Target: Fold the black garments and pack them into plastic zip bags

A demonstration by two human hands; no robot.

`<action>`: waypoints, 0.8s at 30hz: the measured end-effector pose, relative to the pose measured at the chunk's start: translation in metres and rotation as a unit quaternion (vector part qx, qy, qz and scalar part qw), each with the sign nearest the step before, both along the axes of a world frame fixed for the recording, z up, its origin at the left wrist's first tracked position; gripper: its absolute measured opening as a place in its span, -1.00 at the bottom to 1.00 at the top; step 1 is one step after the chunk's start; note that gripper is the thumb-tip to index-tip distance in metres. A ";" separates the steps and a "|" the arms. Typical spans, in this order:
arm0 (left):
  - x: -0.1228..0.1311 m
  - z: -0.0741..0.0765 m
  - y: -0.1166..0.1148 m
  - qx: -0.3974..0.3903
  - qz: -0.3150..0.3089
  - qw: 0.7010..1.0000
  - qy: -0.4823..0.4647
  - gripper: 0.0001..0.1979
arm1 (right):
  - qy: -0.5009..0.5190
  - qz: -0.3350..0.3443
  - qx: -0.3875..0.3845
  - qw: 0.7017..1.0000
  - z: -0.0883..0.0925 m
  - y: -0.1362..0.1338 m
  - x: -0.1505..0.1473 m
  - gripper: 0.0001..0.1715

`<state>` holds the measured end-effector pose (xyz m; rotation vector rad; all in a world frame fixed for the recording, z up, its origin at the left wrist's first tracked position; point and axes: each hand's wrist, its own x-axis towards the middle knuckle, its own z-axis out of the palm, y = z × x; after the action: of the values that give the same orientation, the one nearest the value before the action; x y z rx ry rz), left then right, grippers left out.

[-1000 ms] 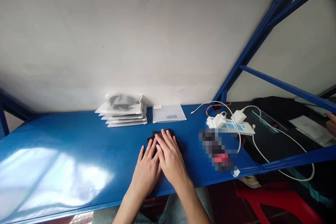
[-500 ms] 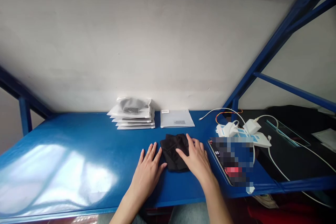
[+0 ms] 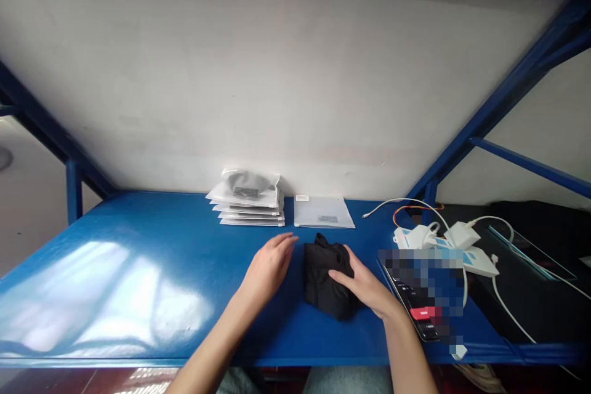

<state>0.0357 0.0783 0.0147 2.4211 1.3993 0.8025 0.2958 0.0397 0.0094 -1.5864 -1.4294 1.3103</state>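
Note:
A folded black cloth garment (image 3: 325,283) is tilted up a little off the blue tabletop, in front of me. My right hand (image 3: 367,283) grips its right side, thumb on the near face and the other fingers behind it. What kind of garment it is, I cannot make out. My left hand (image 3: 271,261) hovers left of the cloth without touching it, fingers stretched toward the right and holding nothing. Beyond the cloth lies a flat frosted zip bag (image 3: 318,212) with a small white label. To its left is a stack of filled frosted zip bags (image 3: 249,197).
A phone (image 3: 410,301), partly blurred out, lies right of my right hand. Behind it a white power strip (image 3: 480,260) carries chargers and looping white cables. Blue metal posts (image 3: 74,191) rise from the table (image 3: 152,221), and a pale wall stands behind.
My right hand has taken hold of the cloth and raised it partly off the table. My left hand has come up off the tabletop. The view has shifted slightly left.

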 end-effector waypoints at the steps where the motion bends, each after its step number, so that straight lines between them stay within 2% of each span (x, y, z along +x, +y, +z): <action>1: 0.008 0.008 0.018 0.003 -0.014 1.000 -0.001 -0.63 | 0.045 -0.005 0.005 0.999 -0.001 -0.002 0.000 -0.03; 3: 0.029 0.017 0.054 0.001 -0.038 0.999 0.034 -0.64 | 0.102 -0.019 0.021 0.994 -0.001 -0.005 -0.002 -0.06; 5: 0.049 0.017 0.084 -0.012 -0.050 0.996 0.075 -0.67 | 0.116 -0.032 0.037 0.992 0.000 -0.006 -0.005 -0.11; 7: 0.064 0.010 0.101 -0.022 -0.058 0.993 0.098 -0.71 | 0.106 -0.030 0.050 0.993 0.000 -0.005 -0.007 -0.18; 9: 0.069 0.003 0.108 -0.029 -0.061 0.991 0.115 -0.76 | 0.097 -0.019 0.061 0.993 -0.002 -0.004 -0.007 -0.23; 12: 0.061 -0.003 0.103 -0.034 -0.063 0.987 0.144 -0.70 | 0.088 -0.014 0.070 0.994 -0.004 -0.003 -0.005 -0.28; 15: 0.048 -0.002 0.091 -0.034 -0.076 0.983 0.166 -0.61 | 0.093 -0.023 0.077 0.992 -0.004 -0.004 -0.003 -0.33; 19: 0.032 0.001 0.072 -0.036 -0.107 0.978 0.176 -0.67 | 0.161 -0.040 0.095 0.982 -0.001 -0.009 -0.002 -0.40; 21: 0.025 0.001 0.064 -0.043 -0.116 0.979 0.160 -0.67 | 0.183 -0.057 0.106 0.976 0.001 -0.011 -0.001 -0.41; 24: 0.017 0.004 0.055 -0.083 -0.121 0.987 0.072 -0.64 | 0.146 -0.085 0.127 0.977 0.000 -0.012 0.001 -0.39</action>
<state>0.0532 0.1335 0.0184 2.4945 1.1375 0.4431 0.2968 0.0280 0.0098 -1.2592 -1.1973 1.1552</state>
